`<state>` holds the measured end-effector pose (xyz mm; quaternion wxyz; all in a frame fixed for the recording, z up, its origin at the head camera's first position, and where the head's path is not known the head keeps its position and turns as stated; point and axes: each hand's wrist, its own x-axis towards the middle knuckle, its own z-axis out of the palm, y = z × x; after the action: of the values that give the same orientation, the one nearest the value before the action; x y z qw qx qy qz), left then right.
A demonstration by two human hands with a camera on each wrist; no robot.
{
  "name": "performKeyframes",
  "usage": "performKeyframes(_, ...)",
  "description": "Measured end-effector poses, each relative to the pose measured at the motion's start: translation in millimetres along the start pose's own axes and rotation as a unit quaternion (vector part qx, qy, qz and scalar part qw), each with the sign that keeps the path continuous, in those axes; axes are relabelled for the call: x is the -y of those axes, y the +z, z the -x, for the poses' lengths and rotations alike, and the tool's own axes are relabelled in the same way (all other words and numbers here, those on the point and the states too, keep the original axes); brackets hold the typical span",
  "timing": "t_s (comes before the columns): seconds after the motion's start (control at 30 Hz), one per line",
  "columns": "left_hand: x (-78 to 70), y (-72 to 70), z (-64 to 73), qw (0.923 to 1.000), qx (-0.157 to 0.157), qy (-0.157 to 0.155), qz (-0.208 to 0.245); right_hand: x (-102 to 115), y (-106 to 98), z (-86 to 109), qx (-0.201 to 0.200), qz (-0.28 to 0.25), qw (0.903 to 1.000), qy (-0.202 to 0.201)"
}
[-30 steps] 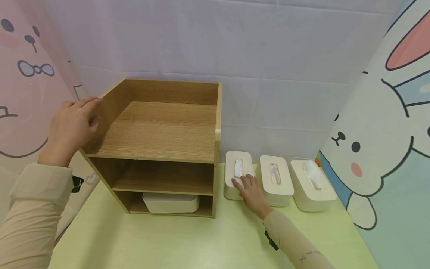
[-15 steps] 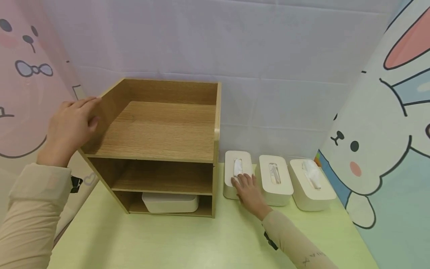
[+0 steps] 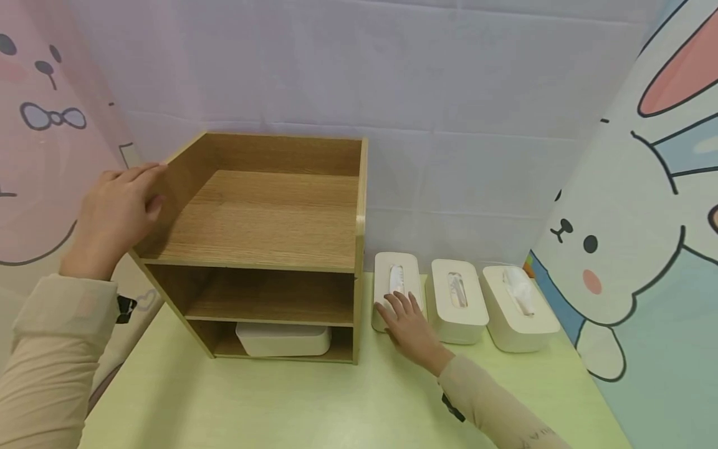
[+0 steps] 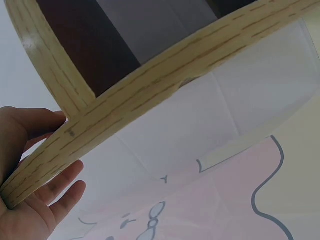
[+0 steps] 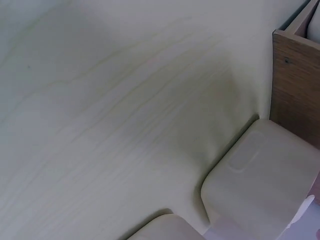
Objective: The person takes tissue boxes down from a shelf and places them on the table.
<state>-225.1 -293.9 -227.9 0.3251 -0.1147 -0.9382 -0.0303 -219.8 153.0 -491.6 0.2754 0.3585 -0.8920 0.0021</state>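
Note:
A wooden desktop shelf [image 3: 263,218] stands on the table, its top and middle levels bare. My left hand [image 3: 114,215] holds the upper edge of its left side panel; the left wrist view shows the panel [image 4: 125,97] between thumb and fingers. To the right of the shelf is a white tissue box [image 3: 384,268] with tissue showing in its slot. My right hand [image 3: 412,330] lies over the front part of this box, fingers spread; whether they press on the lid I cannot tell. In the right wrist view the box [image 5: 260,175] sits close to the shelf's side.
Two more white tissue boxes stand to the right, a middle one [image 3: 471,305] and a far right one [image 3: 521,337] with tissue sticking out. A white box [image 3: 286,341] lies in the shelf's bottom compartment. Cartoon-printed curtains and a plain back curtain [image 3: 482,125] enclose the table [image 3: 269,405].
My right hand has shifted slightly left over the tissue box, and its fingers have spread wider. The left hand stays on the shelf's side panel.

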Motion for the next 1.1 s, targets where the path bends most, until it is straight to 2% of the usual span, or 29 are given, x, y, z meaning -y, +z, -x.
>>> performKeyframes(0.17,0.7,0.4,0.4,1.0,0.006,-0.002,0.001,9.8,-3.0,1.9,-0.012,-0.016,0.9996,-0.023)
performKeyframes(0.43,1.6,0.4,0.9,0.9999,0.011,-0.002,0.002,25.4,-11.5,9.0,0.002,-0.033,0.997,-0.07)
performKeyframes(0.63,1.9,1.0,0.7,1.0,0.009,-0.004,0.001,38.1,-13.4,16.0,-0.003,-0.037,0.9921,-0.12)
performKeyframes(0.87,0.4,0.8,-0.3,1.0,0.001,0.001,0.002,54.2,-17.7,23.8,-0.013,-0.041,0.9869,-0.155)
performKeyframes(1.1,0.6,1.1,-1.3,1.0,0.001,0.004,-0.003,69.6,-22.8,23.5,-0.011,-0.051,0.9777,-0.203)
